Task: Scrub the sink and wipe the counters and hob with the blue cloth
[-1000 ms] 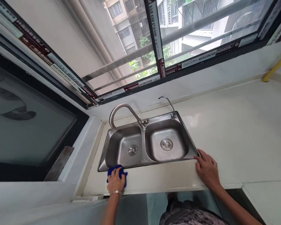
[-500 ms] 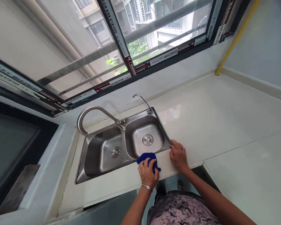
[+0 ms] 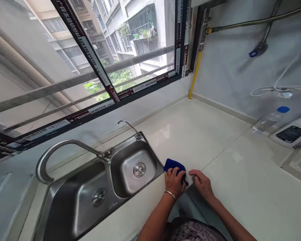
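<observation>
A blue cloth (image 3: 174, 164) lies on the pale countertop (image 3: 150, 204), just right of the sink's near right corner. My left hand (image 3: 175, 183), with a bracelet at the wrist, presses down on it with bent fingers wrapped over its near part. Close by on the right, my right hand (image 3: 202, 184) rests at the counter's front edge, fingers loosely bent and pointing left, holding nothing I can see. The steel double sink (image 3: 109, 187) is to the left of both hands; its large curved faucet (image 3: 70, 142) and a thin small tap (image 3: 130, 125) stand along its back rim.
A window (image 3: 110, 90) runs behind the sink. A yellow pipe (image 3: 196, 73) rises in the back corner. At the far right are a plastic bottle (image 3: 268, 121) with a blue cap, a white device with a dark screen (image 3: 292, 134), and hanging white cables (image 3: 278, 88).
The view has swung right. My left hand has carried the cloth from the sink's front rim rightward onto the counter. My right hand has left the sink corner and moved right.
</observation>
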`<move>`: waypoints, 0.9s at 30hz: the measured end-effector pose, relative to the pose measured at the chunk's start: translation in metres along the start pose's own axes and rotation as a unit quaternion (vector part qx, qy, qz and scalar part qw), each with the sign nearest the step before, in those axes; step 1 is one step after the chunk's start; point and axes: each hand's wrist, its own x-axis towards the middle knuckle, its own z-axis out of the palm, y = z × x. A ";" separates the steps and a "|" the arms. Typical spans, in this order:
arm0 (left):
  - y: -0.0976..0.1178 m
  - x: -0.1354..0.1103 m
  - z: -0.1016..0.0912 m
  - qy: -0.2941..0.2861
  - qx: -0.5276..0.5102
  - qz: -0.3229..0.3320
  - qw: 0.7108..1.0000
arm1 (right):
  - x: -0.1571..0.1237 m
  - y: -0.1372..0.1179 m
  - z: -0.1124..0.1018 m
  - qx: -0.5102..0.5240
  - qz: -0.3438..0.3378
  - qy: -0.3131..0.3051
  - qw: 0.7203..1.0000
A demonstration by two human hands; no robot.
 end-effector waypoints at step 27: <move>-0.115 0.130 -0.053 0.082 -0.008 -0.084 0.993 | -0.023 0.014 0.014 -0.121 -0.098 0.010 0.988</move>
